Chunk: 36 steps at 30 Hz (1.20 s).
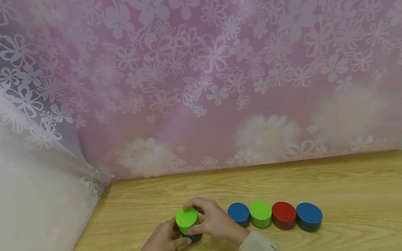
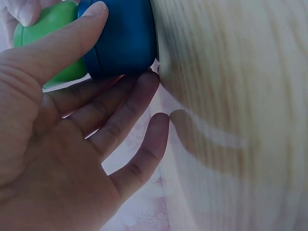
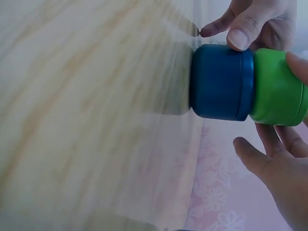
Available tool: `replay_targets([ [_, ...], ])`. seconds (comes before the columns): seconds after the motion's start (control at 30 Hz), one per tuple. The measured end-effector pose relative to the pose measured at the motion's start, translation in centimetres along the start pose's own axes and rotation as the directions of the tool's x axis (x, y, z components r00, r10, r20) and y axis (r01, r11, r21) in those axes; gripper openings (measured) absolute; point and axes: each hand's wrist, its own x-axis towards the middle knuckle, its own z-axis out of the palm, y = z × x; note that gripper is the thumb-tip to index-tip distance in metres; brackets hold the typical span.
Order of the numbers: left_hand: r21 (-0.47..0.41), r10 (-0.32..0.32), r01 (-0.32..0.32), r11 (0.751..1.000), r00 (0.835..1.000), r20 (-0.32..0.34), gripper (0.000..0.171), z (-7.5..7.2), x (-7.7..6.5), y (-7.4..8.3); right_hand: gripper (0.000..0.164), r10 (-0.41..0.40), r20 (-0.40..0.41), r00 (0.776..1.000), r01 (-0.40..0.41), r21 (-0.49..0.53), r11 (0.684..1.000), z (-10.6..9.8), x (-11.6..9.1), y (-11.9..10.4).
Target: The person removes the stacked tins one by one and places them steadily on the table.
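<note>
A small blue round tin [image 2: 126, 41] stands on the table with a bright green round tin [image 1: 187, 218] stacked on its top. Low on the stack, my left hand [image 1: 161, 243] holds the blue tin, its thumb on the near side and fingers on the far side. From the right, my right hand [image 1: 216, 220] grips the green tin between thumb and fingers. In the right wrist view the green tin [image 3: 275, 86] sits against the lid end of the blue tin [image 3: 219, 82], roughly in line with it.
To the right of my hands a row of tins stands close together: blue [image 1: 238, 214], green [image 1: 260, 213], red [image 1: 283, 215] and blue [image 1: 309, 216]. The wood-grain table [image 1: 360, 205] meets a pink flowered curtain [image 1: 196, 77] at the back. Pale cloth [image 1: 12, 176] hangs at the left.
</note>
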Motion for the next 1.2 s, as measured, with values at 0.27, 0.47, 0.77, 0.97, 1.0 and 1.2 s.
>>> replay_targets([
  [0.27,-0.022,-0.015,0.015,1.000,1.000,-0.006,0.051,0.0,0.1,0.1,0.038,-0.012,-0.010,1.000,0.013,0.071,0.997,-0.9,-0.3,-0.9],
  [0.47,-0.007,-0.035,0.035,0.999,0.999,-0.006,0.052,0.2,0.2,-0.1,0.035,-0.021,-0.026,0.999,0.023,0.044,0.999,-1.5,-0.7,-1.0],
  [0.77,-0.011,-0.069,0.069,0.998,0.998,-0.009,0.053,0.2,0.3,0.1,0.037,-0.036,-0.062,0.997,0.036,-0.006,0.999,-2.9,-1.3,-1.2],
  [0.97,0.005,-0.072,0.072,0.997,0.997,-0.023,0.051,0.2,0.3,0.2,0.037,-0.045,-0.096,0.994,0.041,-0.043,0.998,-4.0,-1.8,-1.1],
  [1.0,0.010,-0.070,0.070,0.998,0.997,-0.026,0.051,0.2,0.3,0.2,0.038,-0.046,-0.100,0.994,0.041,-0.047,0.998,-4.3,-1.9,-1.0],
  [1.2,0.025,-0.081,0.081,0.996,0.996,-0.033,0.052,0.3,0.3,0.1,0.037,-0.066,-0.107,0.992,0.058,-0.069,0.996,-5.5,-2.6,-0.4],
])
